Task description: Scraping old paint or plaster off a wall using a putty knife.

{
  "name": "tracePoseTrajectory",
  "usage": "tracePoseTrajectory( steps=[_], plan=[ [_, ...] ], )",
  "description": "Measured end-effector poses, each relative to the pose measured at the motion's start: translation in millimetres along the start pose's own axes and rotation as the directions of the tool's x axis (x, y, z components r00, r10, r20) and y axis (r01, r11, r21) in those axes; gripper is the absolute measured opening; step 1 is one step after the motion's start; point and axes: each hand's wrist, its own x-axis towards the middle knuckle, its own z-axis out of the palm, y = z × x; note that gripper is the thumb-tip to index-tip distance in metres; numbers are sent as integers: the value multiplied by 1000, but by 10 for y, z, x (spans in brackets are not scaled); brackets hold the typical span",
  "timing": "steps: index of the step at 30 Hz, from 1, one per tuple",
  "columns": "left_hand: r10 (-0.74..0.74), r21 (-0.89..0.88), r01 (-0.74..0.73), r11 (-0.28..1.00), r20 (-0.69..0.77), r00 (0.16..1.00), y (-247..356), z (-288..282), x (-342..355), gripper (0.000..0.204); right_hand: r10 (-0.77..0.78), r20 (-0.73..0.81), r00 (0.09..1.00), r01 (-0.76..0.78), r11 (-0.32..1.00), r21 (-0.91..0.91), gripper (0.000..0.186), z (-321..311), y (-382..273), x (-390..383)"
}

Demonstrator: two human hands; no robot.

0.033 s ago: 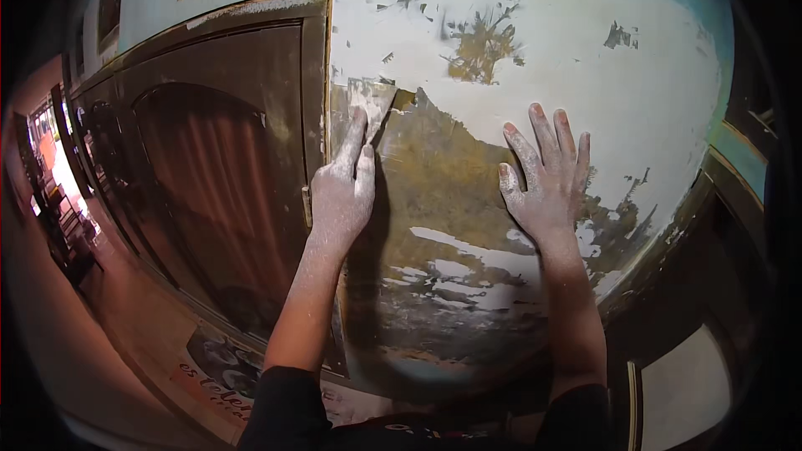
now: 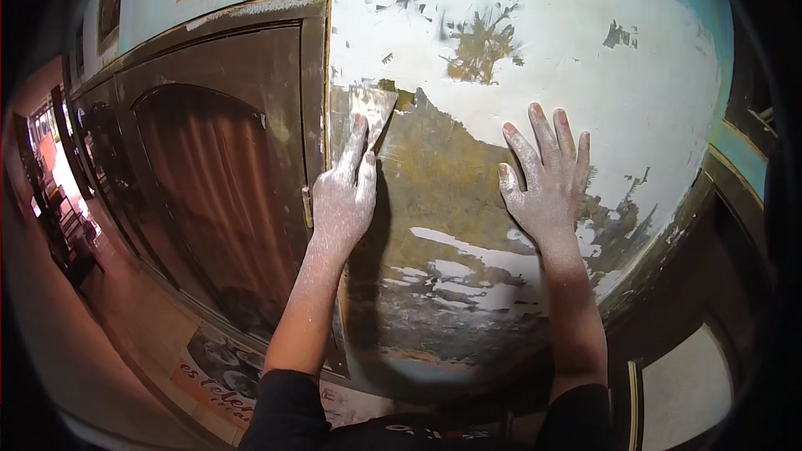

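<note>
My left hand (image 2: 344, 200), dusted with white powder, grips a putty knife (image 2: 373, 107) with its fingers stretched along the tool. The wide blade lies against the wall near the door frame, at the ragged border between white coating and bare surface. Its handle is hidden in my palm. To the right, my right hand (image 2: 547, 175) rests on the wall with fingers spread and nothing in it. Between the hands, the bare brownish patch (image 2: 443, 175) shows, with strips of white coating (image 2: 476, 255) low down.
Close on the left stands a dark wooden door (image 2: 217, 167) with an arched panel and its frame (image 2: 316, 75). Smaller bare spots (image 2: 483, 50) mark the white wall (image 2: 576, 0) above. A printed sheet (image 2: 219, 376) lies on the floor at lower left. A pale panel (image 2: 687, 388) stands at lower right.
The putty knife's blade has slid slightly down with my left hand, and a small dark bare spot shows at its upper edge. My right hand has stayed in place.
</note>
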Motion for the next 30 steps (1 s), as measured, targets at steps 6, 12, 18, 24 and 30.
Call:
tracePoseTrajectory(
  steps=[6,12,18,24,30],
  plan=[
    [-73,-43,76,996,83,994,217,-169,327,50,10,24,1000,-11,1000,6,48,1,12,-11],
    [58,116,-60,991,21,998,40,-86,104,53,-1,22,1000,1,1000,15,50,20,-1,-22],
    [127,174,-114,978,-67,990,250,-157,473,51,0,1,1000,0,1000,21,49,-13,-2,-21],
    [81,201,-72,977,-36,996,101,-77,219,56,-1,-5,1000,1,1000,27,49,-3,-2,-41],
    [46,252,-36,967,-32,998,298,-201,526,53,-10,11,1000,9,999,38,51,-2,26,-49]
  ],
)
